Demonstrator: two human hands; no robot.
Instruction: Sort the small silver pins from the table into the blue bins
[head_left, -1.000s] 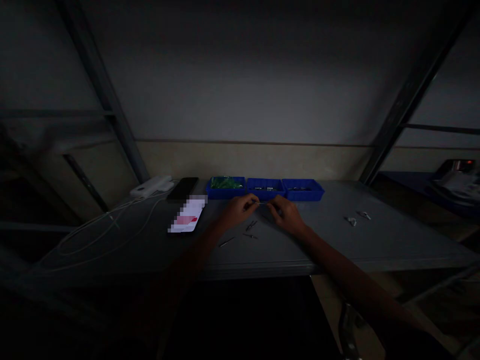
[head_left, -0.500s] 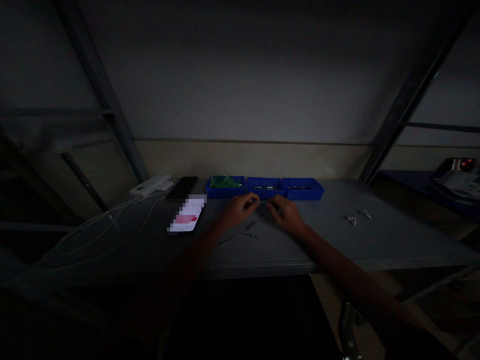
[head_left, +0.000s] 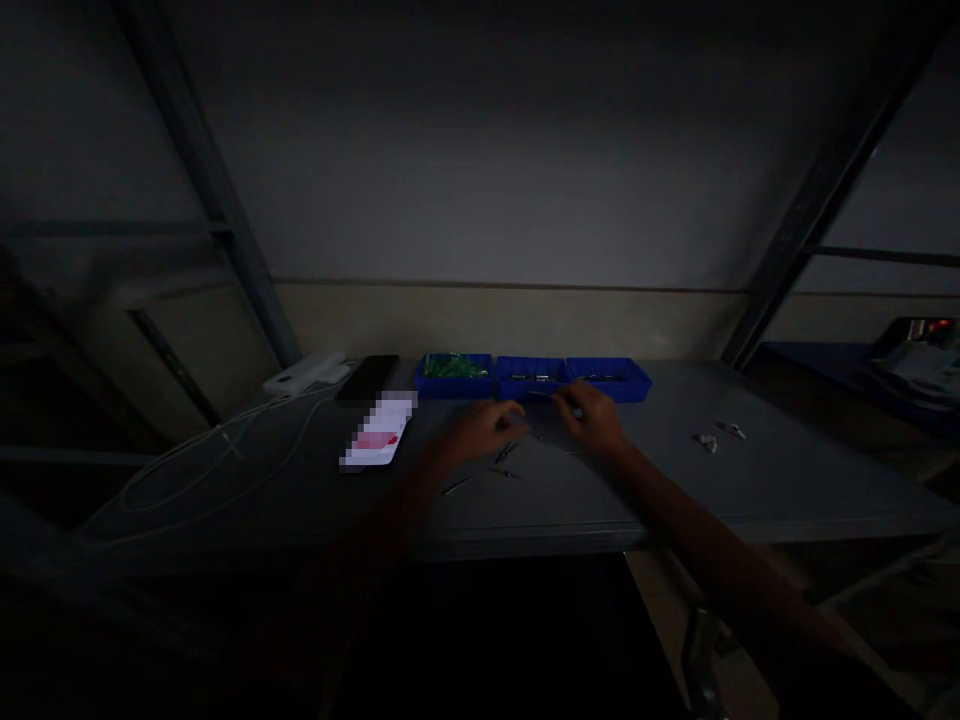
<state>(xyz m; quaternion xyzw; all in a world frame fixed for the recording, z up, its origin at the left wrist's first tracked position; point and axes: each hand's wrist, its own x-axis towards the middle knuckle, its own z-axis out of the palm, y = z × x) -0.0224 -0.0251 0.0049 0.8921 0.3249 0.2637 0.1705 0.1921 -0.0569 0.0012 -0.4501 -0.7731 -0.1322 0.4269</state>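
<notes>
My left hand (head_left: 484,430) rests low on the grey table (head_left: 787,480), smeared by motion, just above several thin metal pins (head_left: 501,455). My right hand (head_left: 596,415) is lifted toward the blue trays, near the middle blue tray (head_left: 531,377) and the right blue tray (head_left: 611,378); its fingers look curled, and what they hold is too dim to make out. The left blue tray (head_left: 452,375) holds green parts.
A lit phone (head_left: 377,435) lies left of my hands, with a dark phone (head_left: 366,378), a white power bank (head_left: 304,372) and a white cable (head_left: 225,450) further left. Small metal pieces (head_left: 712,437) lie at right. Shelf posts flank the table.
My hands have come apart. The right hand moved up and right toward the trays; the left hand dropped toward the table. Both are now blurred.
</notes>
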